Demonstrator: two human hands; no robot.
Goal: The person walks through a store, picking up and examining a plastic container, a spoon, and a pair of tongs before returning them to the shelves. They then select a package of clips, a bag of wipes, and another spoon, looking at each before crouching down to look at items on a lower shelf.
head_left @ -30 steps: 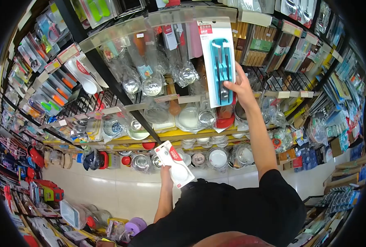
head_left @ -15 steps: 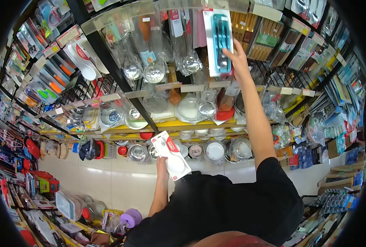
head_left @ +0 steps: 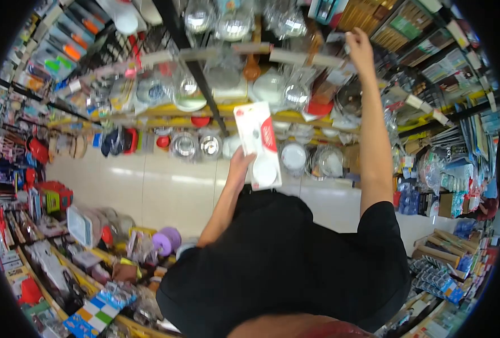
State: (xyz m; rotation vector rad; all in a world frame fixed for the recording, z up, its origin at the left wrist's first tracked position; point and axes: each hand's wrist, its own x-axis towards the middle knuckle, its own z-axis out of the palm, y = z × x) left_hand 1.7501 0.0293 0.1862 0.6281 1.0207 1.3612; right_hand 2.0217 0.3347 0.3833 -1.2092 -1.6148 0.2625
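Observation:
My left hand [head_left: 241, 168] grips the lower left edge of a packaged white spoon [head_left: 264, 171], on a white card with a red patch, held in front of my chest. My right arm is stretched out to the shelf. At its end my right hand [head_left: 361, 50] has its fingers curled in a pinch by the shelf's front rail. Whether a small pale item at the fingertips is held, I cannot make out. Just above that hand a teal package [head_left: 327, 10] with a white edge is at the rack, partly cut off by the top of the view.
Wrapped metal ladles [head_left: 234, 25] hang at the top. A wooden spoon [head_left: 251, 70] hangs below them. Wrapped bowls [head_left: 184, 145] stand low along the shelf foot. Tiled floor [head_left: 165, 191] lies between the shelves. Behind to the left are a purple round item [head_left: 166, 241] and plastic boxes [head_left: 83, 226].
My right hand has let go of the teal package, which stays at the rack, and has moved lower. My left hand has raised the packaged spoon. The view has tilted downward.

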